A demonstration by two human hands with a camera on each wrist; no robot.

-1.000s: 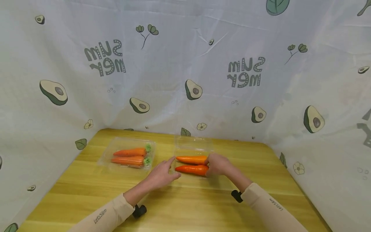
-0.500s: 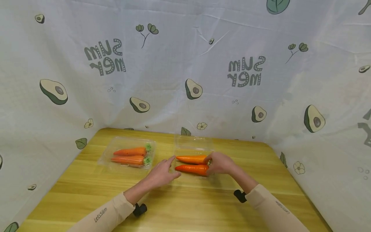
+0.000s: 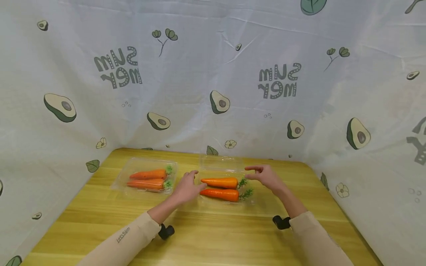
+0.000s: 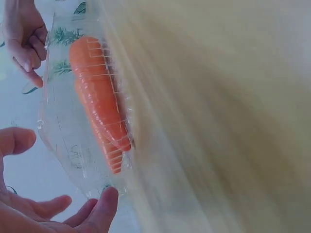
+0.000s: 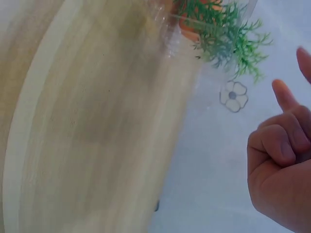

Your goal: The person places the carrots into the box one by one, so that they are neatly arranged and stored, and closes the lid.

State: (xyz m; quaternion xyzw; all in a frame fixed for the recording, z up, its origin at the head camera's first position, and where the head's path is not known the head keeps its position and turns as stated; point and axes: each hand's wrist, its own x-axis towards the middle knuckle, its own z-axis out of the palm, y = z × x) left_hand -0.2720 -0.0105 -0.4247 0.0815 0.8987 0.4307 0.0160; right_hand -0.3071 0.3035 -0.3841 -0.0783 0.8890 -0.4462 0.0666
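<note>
Two orange carrots, the far one [image 3: 219,182] and the near one [image 3: 219,194], lie side by side in a clear plastic clamshell box [image 3: 251,202], green tops to the right. Its lid [image 3: 222,163] stands raised at the back. My left hand [image 3: 187,189] is by the box's left end, fingers spread and holding nothing; whether it touches the box I cannot tell. Apart from the carrots, my right hand [image 3: 267,179] hovers at the box's right. In the right wrist view, its index finger points out and its other fingers [image 5: 286,141] are bent around nothing.
On the left of the wooden table [image 3: 213,236] sits another clear box [image 3: 121,181] with two carrots [image 3: 148,179] inside, tops to the right. A white cloth with avocado prints [image 3: 186,74] hangs behind the table and along its sides.
My right hand has left the carrots' top ends and moved up and right, uncovering the green tops. My left hand has shifted slightly, its index finger higher. The carrots lie where they were.
</note>
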